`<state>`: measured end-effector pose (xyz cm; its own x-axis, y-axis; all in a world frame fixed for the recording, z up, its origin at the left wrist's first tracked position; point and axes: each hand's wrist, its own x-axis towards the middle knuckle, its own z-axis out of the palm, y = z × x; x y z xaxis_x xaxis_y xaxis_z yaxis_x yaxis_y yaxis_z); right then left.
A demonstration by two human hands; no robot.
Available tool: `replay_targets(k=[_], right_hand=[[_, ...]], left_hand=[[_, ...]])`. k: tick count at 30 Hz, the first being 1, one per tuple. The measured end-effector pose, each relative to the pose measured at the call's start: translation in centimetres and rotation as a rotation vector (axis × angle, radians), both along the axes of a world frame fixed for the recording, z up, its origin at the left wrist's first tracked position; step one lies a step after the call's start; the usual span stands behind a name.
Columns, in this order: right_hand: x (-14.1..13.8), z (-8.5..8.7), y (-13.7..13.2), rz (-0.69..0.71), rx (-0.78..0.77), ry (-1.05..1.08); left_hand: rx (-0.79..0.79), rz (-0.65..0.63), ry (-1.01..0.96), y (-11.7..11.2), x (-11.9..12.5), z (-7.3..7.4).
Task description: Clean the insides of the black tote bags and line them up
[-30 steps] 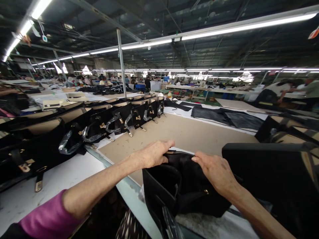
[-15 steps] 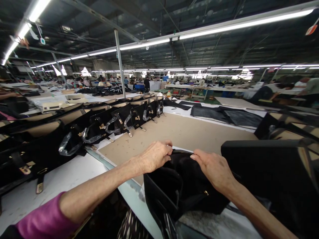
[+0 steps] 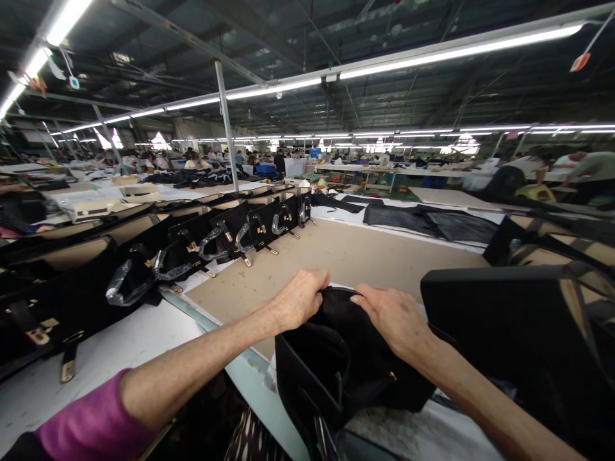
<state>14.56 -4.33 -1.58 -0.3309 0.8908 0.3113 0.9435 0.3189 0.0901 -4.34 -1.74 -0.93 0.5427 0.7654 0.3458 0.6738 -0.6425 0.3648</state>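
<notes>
A black handbag (image 3: pixel 331 371) stands open in front of me at the table's near edge. My left hand (image 3: pixel 300 298) is closed, pinching the far top rim of the bag on its left side. My right hand (image 3: pixel 391 317) lies over the same rim just to the right, fingers curled down onto the black material and gripping it. The two hands sit close together, almost touching. A small gold fitting shows on the bag's side below my right wrist.
A row of several black handbags (image 3: pixel 182 250) with gold buckles and plastic-wrapped handles lines the left. Brown cardboard sheet (image 3: pixel 346 256) covers the table ahead. Another black bag (image 3: pixel 500 326) stands right. Dark leather pieces (image 3: pixel 432 224) lie farther back. Other people work at distant tables.
My right hand has slid left along the bag's rim toward my left hand. My left fingers have curled tighter onto the rim. The view has shifted slightly.
</notes>
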Motion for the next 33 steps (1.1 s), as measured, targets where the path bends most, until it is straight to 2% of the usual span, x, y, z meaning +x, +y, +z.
replay_targets(k=[6,10,14,17,26,30,33], right_hand=[[-1.0,0.5,0.6,0.012,-0.015,-0.015],[-1.0,0.6,0.9,0.023,-0.059,0.065],[-1.7,0.9,1.5,0.114,-0.112,0.139],[-2.4,1.2,1.7,0.187,-0.123,0.104],[-4.1,1.1,2.2,0.249,-0.099,-0.081],[-4.3,1.2,2.3,0.302,-0.153,-0.093],[-3.5,2.2,2.1,0.247,-0.172,-0.06]], left_hand=[[-0.099,0.044,-0.013,0.0,-0.1,0.1],[-0.135,0.04,-0.055,0.3,0.0,0.2],[-0.178,0.028,-0.079,0.5,-0.1,0.3],[-0.183,0.022,-0.102,0.6,-0.3,0.3],[-0.204,0.002,-0.183,0.6,-0.3,0.3],[-0.236,0.05,-0.169,0.0,-0.7,1.3],[-0.16,0.123,-0.208,-2.2,-1.3,2.5]])
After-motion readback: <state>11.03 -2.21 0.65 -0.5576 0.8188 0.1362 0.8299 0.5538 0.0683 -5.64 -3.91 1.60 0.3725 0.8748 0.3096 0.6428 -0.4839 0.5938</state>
